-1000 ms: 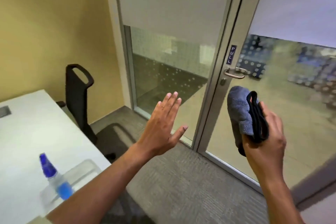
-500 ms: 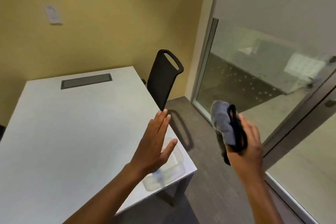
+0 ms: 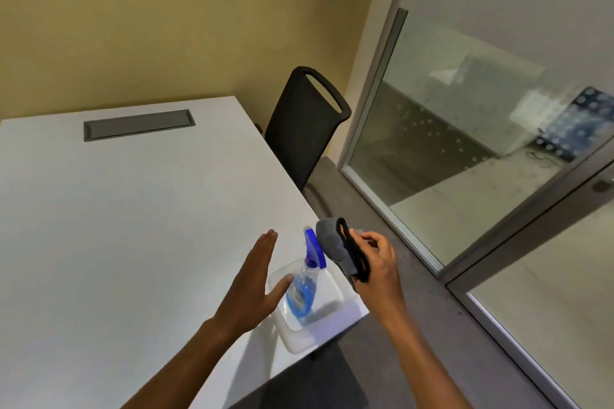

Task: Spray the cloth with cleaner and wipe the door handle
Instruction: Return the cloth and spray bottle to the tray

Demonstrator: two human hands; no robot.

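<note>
I am holding my left hand (image 3: 247, 289) flat and open over the white counter (image 3: 116, 226), fingers together and pointing away from me, thumb spread toward the spray bottle (image 3: 304, 279). Nothing is sitting in this grip. The thumb tip is hovering just beside the lower body of the bottle, at the near rim of the clear tray (image 3: 332, 285); I cannot tell whether it is touching either one.

The bottle is standing tilted in that tray at the counter's right corner, blue liquid in its lower half and its blue trigger head at the top.

My right hand (image 3: 375, 270) is closing its grip around the folded grey cloth (image 3: 330, 242), whose black edge is running across my fingers. The cloth is sticking up out of my fist and sitting just to the right of the bottle's blue head, nearly against it.

A black chair (image 3: 305, 123) is standing past the counter's far right corner, near the glass wall (image 3: 465, 129). A grey cable hatch (image 3: 138, 124) is lying flush in the counter top.
</note>
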